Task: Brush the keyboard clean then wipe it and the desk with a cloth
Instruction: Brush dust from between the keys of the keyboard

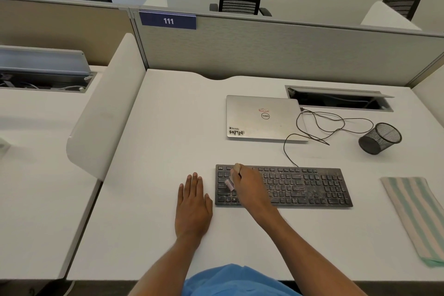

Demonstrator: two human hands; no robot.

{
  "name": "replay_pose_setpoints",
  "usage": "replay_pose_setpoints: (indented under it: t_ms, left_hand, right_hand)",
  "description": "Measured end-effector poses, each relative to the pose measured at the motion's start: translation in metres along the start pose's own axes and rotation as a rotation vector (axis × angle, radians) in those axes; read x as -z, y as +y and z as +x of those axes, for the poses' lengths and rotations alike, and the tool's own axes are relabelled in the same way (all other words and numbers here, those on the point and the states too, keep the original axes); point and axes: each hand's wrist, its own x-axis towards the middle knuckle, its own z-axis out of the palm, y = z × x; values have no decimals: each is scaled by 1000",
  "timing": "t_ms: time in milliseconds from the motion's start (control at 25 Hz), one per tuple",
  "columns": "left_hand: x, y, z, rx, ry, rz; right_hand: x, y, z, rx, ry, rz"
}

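Observation:
A black keyboard speckled with dust lies on the white desk. My right hand is over the keyboard's left end and grips a small brush with a wooden handle and pale bristles that touch the keys. Just left of the keyboard, my left hand rests flat on the desk with its fingers straight. A folded cloth with green and beige stripes lies at the desk's right edge.
A closed silver laptop lies behind the keyboard, with a black cable looping to its right. A black mesh pen cup lies tipped on its side at the right. A cable hatch stands open at the back, before a grey partition.

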Motion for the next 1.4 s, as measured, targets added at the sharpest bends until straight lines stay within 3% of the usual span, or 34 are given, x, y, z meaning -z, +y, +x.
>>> replay_pose_setpoints:
  t_ms: [160, 400, 800, 1000, 1400]
  left_hand:
    - [-1, -1, -1, 6, -4, -2]
    - [-1, -1, -1, 5, -7, -4]
    - [-1, 0, -1, 6, -7, 5]
    - [-1, -1, -1, 10, -10, 8]
    - [0, -1, -1, 6, -17, 20]
  right_hand:
    - [3, 6, -13, -54, -46, 4]
    - [13, -6, -5, 30, 96, 44]
    - [12, -6, -9, -39, -47, -175]
    - [10, -8, -4, -25, 35, -50]
    - [1, -15, -16, 39, -103, -42]
